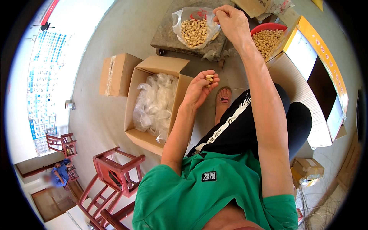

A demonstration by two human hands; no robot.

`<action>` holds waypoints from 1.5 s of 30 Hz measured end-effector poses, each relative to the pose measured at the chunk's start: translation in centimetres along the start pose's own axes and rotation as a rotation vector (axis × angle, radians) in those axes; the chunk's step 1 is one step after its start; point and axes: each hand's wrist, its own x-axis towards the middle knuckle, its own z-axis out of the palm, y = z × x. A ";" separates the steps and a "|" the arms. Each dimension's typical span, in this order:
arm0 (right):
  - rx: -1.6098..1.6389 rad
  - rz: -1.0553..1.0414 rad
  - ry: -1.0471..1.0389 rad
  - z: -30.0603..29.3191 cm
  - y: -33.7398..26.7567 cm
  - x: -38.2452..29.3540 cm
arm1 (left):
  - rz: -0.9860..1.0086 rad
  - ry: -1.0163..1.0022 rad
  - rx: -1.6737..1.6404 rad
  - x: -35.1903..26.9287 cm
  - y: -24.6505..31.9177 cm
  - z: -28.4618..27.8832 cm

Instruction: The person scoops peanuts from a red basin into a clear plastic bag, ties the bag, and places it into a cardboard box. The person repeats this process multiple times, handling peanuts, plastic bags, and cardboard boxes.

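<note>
A clear plastic bag (177, 26) with red print stands open, part-filled with unshelled peanuts (194, 33). It rests on a worn, low wheeled platform (164, 36). My right hand (232, 24) is at the bag's right rim, thumb and fingers pinched together on the plastic. Closer to me, my left hand (198, 87) is turned palm up, its fingers curled around a few peanuts (210, 77). More peanuts fill a red basin (268, 27) to the right, partly hidden by a box.
An open carton (143, 138) of crumpled plastic bags lies left of my left arm, beside a taped carton (115, 75). A large yellow-edged box (330, 63) stands at my right. Reddish wooden chairs (115, 169) are at lower left; a seated person (61, 174) is beyond.
</note>
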 end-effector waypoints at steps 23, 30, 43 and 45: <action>-0.008 0.029 0.101 0.2 -0.6 0.0 | 0.367 0.268 0.500 15.9 13.3 0.0; 0.020 0.067 0.118 0.2 -0.9 -0.1 | 0.252 0.164 0.390 11.4 9.5 -2.8; -0.006 0.003 0.113 0.2 -0.8 -0.6 | -0.110 0.050 0.035 -0.2 -2.8 -2.4; 0.075 0.070 0.066 -0.8 -2.8 -1.0 | -0.096 0.017 -0.009 -0.5 -1.8 -1.4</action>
